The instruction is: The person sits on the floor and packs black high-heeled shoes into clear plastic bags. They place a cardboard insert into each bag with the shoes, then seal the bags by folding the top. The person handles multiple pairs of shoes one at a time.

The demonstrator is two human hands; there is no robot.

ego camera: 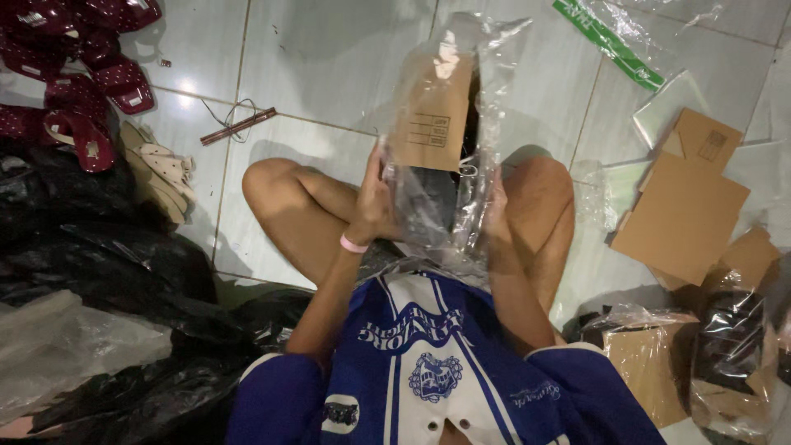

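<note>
1. Clear plastic is wrapping a brown cardboard box (pixel 432 111), and this bag (pixel 461 165) is standing upright between the two hands, its long axis running straight away from the person toward the tiled floor (pixel 329 58) beyond the knees.
2. The left hand (pixel 372 202) is gripping the bag's left edge, fingers closed on the plastic, with a pink band at the wrist.
3. The right hand (pixel 497 210) is pressing the right edge from behind the film; its fingers are lying together on the bag.
4. The box is sitting above the fingertips; something dark is hanging inside below it.
5. Pale tiles are lying underneath, with flat cardboard (pixel 682 218) right of the right fingers and dark red sandals (pixel 82 74) and black bags (pixel 99 264) left of the left ones.
</note>
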